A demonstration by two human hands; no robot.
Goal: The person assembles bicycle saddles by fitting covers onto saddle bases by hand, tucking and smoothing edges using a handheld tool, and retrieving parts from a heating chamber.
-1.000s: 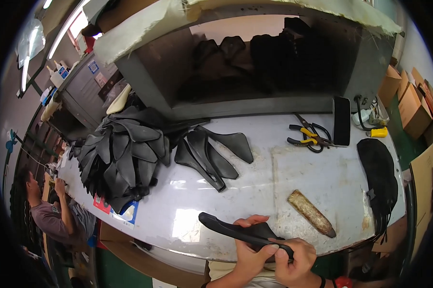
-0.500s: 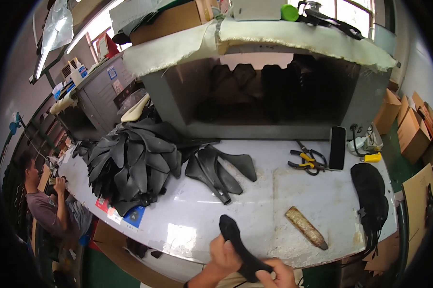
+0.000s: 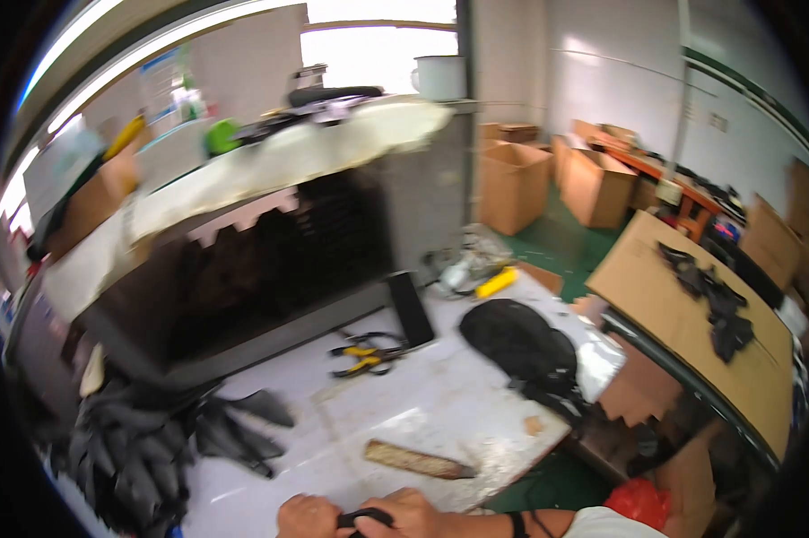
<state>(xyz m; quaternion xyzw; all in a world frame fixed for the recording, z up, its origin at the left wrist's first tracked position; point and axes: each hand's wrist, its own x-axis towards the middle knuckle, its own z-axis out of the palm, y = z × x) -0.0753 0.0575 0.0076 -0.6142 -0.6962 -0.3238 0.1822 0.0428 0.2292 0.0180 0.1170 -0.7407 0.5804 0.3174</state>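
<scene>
At bench's near edge, left hand & right hand are closing together on a black strip, both clamped on it, prob. mid-handling; the next move is likely needing firm grip w/ both. White worktop is carrying a brown block, yellow pliers, a black pile at left, and a black bag. Cardboard boxes are standing beyond on green floor.

We held both hands together at the bottom edge of the view. Our left hand was curled into a fist, knuckles up. Our right hand sat touching it, fingers closed, with its forearm running off to the right.
</scene>
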